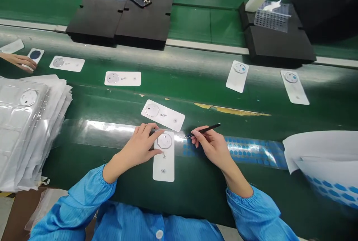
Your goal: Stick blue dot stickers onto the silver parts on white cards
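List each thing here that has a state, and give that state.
Left hand: thumb and fingers spread, touching the near white card
Right hand: closed around the slim black tool
Near white card: flat, no blue spot visible on its disc
Slim black tool: held, tip pointing left
Film strip: laid out, blue dots at right, clear at left
Rightmost card: flat, bearing a blue spot
Bottle: looks capped
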{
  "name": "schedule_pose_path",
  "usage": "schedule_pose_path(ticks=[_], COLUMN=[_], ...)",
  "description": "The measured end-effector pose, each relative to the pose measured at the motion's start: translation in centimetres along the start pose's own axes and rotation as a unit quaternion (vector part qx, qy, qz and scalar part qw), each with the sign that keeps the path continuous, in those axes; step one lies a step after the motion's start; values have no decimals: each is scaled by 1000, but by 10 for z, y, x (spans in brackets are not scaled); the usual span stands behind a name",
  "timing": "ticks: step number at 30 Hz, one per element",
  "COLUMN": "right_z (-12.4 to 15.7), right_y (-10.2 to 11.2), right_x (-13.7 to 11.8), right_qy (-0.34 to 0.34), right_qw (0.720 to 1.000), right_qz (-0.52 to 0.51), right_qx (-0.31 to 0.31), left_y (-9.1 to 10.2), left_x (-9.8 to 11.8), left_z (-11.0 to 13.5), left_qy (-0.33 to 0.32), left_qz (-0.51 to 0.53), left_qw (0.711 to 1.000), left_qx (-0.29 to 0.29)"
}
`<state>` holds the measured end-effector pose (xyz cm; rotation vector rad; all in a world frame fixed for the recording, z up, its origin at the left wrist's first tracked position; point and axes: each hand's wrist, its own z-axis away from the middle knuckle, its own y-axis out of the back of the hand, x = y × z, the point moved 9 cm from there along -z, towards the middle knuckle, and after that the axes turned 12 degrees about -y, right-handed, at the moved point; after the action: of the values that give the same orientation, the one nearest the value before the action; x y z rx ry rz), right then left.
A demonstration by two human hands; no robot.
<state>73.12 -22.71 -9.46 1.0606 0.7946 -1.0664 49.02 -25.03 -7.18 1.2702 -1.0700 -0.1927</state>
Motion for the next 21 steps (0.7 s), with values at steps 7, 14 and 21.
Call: schedule_pose_path(ticks=[7, 14, 21], right_z=[1, 1, 3], right_y=[0, 2, 5], right_x=[-4, -5, -4], right_qy=[-5, -22, -16], right_qw=[1000, 1000, 999], right_qz=[4, -6, -50], right_qx=[-3, -3, -8], left_y=[2, 3, 2], left_x=[4, 7, 6], left_z=[-1, -2, -2], left_qy=[-13, -26, -24], left_qz=[-12, -19, -21], left_qw=[1000, 999, 999], left_qx=[0, -10, -8])
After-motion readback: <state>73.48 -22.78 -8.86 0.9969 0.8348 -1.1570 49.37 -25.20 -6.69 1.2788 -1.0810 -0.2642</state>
